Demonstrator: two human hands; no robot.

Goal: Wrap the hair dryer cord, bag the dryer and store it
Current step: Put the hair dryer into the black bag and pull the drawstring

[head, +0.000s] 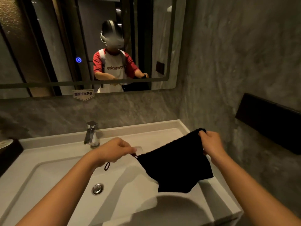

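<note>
A black cloth drawstring bag (175, 167) hangs in the air over the right side of the white sink (53, 170). My right hand (211, 142) pinches the bag's gathered top edge at its far right corner. My left hand (114, 150) grips the bag's black drawstring (107, 166) at the left corner, with a loop of cord dangling below the fist. The bag is stretched between both hands and sags downward. Whether the hair dryer is inside the bag I cannot tell; no dryer shows outside it.
A chrome faucet (91, 133) stands at the back of the sink and a drain plug (97, 188) sits in the basin. A dark wall-mounted box (268, 121) is on the right wall. A mirror (84, 43) hangs above. A dark object (9, 152) sits at the left edge.
</note>
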